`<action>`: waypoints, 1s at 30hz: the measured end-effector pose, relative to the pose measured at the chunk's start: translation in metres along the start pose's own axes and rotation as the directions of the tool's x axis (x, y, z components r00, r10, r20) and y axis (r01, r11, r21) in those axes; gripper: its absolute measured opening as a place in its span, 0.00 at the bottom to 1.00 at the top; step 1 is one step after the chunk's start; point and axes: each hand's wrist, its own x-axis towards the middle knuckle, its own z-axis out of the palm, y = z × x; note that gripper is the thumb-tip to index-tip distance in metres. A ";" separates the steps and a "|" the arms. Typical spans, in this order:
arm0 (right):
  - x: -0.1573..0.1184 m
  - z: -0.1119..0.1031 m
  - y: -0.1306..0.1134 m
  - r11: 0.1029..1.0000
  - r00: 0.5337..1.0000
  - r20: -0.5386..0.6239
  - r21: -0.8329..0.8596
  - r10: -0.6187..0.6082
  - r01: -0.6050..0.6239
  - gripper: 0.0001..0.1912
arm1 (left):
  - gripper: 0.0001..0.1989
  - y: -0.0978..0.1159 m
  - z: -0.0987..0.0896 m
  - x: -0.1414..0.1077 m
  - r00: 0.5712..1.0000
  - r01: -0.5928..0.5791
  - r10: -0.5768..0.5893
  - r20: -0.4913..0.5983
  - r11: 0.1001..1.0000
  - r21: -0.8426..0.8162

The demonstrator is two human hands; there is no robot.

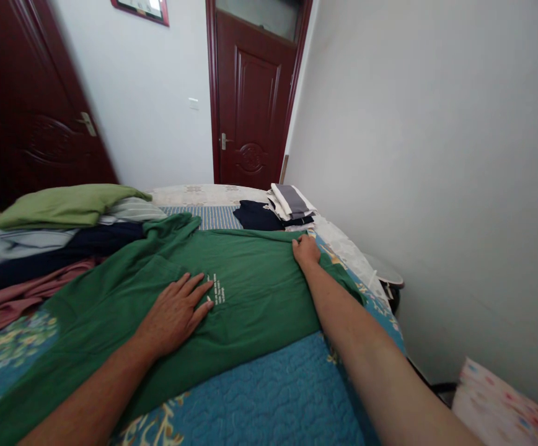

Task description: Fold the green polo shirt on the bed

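A green long-sleeved shirt with small white lettering is spread sideways over the blue quilted bedspread. One sleeve runs toward the lower left. My left hand lies flat on the shirt beside the lettering, its fingers spread. At the shirt's far right corner, my right hand has its fingers curled over the edge and closed on the cloth. A bit of green fabric shows beyond my right wrist.
Loose clothes lie at the left, including a light green garment and a pink one. Folded clothes are stacked at the far right near a dark navy garment. A wall borders the bed's right side; a round stool stands there.
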 end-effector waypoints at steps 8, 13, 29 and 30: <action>0.027 0.011 0.010 0.983 0.994 -0.101 0.176 -0.038 0.055 0.20 | 0.31 0.003 -0.002 -0.001 1.000 0.011 -0.011 0.014 1.000 0.004; 0.043 0.015 0.027 0.940 0.984 -0.175 0.334 -0.015 0.074 0.24 | 0.30 0.000 0.000 0.000 1.000 -0.014 0.014 0.002 0.999 0.028; 0.044 0.018 0.017 0.967 0.978 -0.205 0.254 0.038 0.016 0.17 | 0.30 -0.005 0.007 0.000 0.998 -0.043 0.045 -0.032 0.997 0.056; 0.043 0.018 0.015 0.974 0.980 -0.192 0.227 0.047 -0.002 0.17 | 0.30 -0.005 0.007 0.000 0.998 -0.046 0.048 -0.035 0.997 0.058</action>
